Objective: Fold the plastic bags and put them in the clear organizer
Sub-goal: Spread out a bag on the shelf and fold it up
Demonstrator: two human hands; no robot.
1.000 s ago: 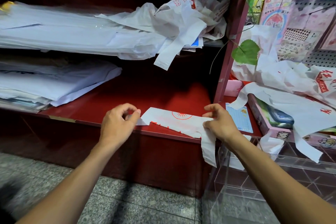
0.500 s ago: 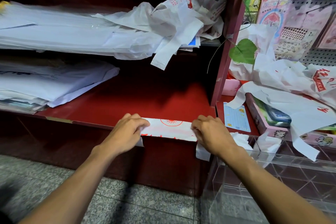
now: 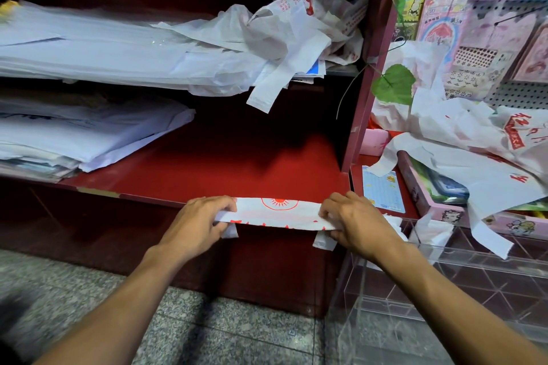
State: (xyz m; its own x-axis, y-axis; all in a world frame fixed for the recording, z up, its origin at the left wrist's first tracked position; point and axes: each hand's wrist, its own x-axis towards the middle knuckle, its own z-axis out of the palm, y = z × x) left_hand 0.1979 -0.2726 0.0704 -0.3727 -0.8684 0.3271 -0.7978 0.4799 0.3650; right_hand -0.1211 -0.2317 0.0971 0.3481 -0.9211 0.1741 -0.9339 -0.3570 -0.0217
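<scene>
**Two hands on one bag strip, front shelf edge**

Folded plastic bag (image 3: 277, 213) lies as a narrow strip along the front edge of the red shelf (image 3: 231, 169), long axis left-right, near the shelf's right front corner. Left hand (image 3: 195, 224) pinches the left end, fingers curled over it, thumb below. Right hand (image 3: 357, 221) grips the right end the same way. Loose handle tabs hang below both ends. Clear organizer (image 3: 439, 281) sits just right of and below the strip, so the right hand is nearer; my guess is the next fold runs end to end.

Versus half a second ago: strip folded flatter, hands slightly wider apart, same spot. A second ago it was still a wider panel, right handle dangling.
</scene>
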